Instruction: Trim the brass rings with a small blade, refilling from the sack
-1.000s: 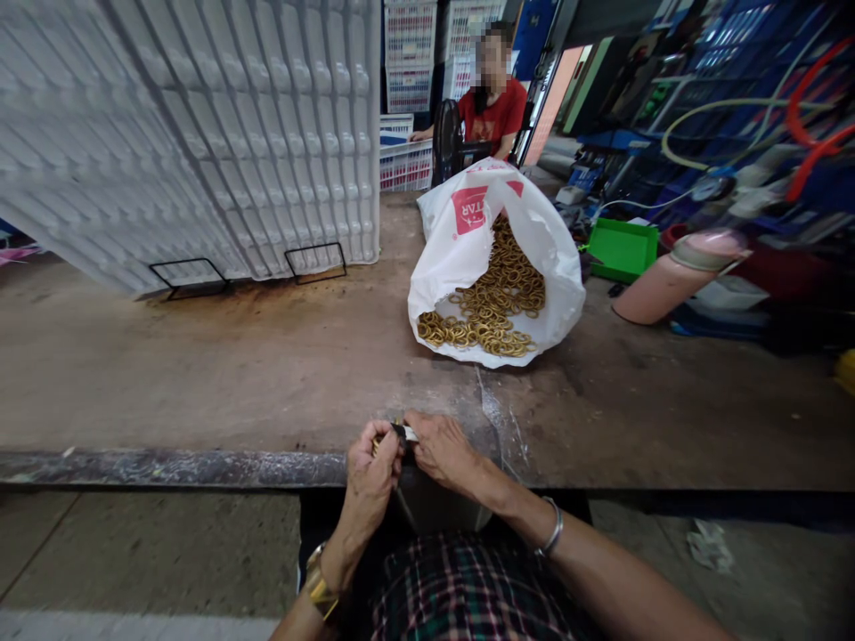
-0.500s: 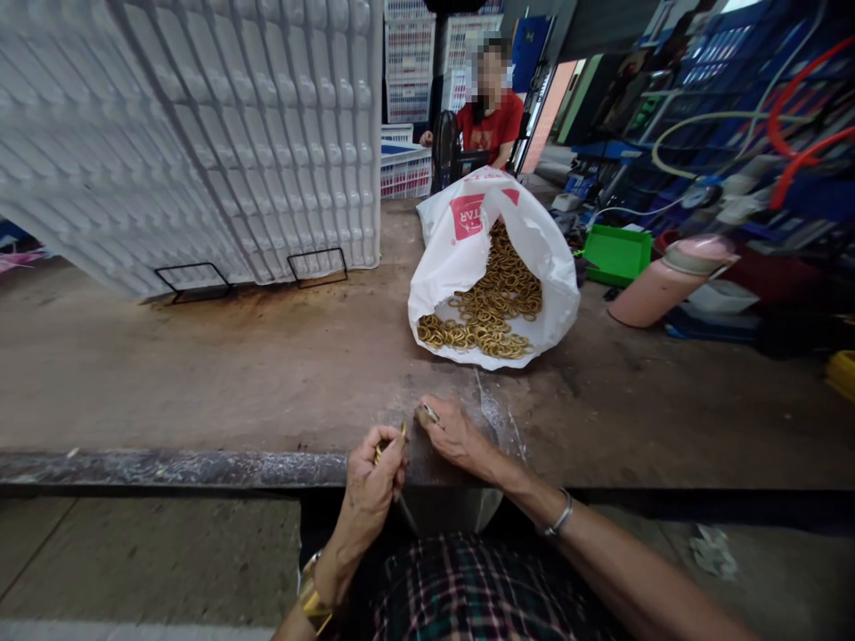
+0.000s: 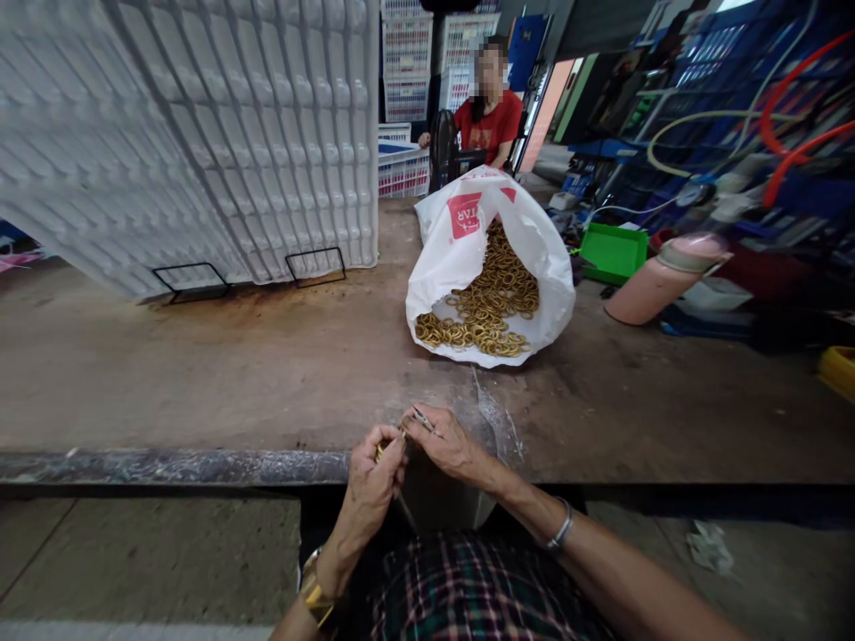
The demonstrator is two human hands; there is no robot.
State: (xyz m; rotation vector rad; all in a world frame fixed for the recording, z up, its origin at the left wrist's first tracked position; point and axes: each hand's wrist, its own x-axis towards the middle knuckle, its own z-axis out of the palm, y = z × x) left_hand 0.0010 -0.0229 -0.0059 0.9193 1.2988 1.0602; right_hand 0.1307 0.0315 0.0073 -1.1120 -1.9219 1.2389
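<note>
At the table's front edge my left hand [image 3: 376, 463] is closed around several brass-coloured rings [image 3: 381, 450], with one ring held up at the fingertips. My right hand [image 3: 442, 438] is closed on a small pointed metal tool [image 3: 422, 418], whose exact kind I cannot make out. Its fingertips meet those of my left hand at the ring. Beyond my hands a white plastic bag [image 3: 444, 276] lies on its side, mouth towards me. Many more brass-coloured rings [image 3: 494, 307] are heaped inside it and spread to its lip.
White ribbed plastic trays [image 3: 267, 133] stand stacked on the wooden table [image 3: 200, 374] at left, against black wire holders [image 3: 317, 267]. Right of the bag are a green tray [image 3: 613, 253] and a pink bottle [image 3: 661, 283]. A person in red [image 3: 491, 125] sits across the table.
My right hand has moved left, bringing its fingertips and the pointed tool against the ring in my left hand. My left hand has stayed nearly still.
</note>
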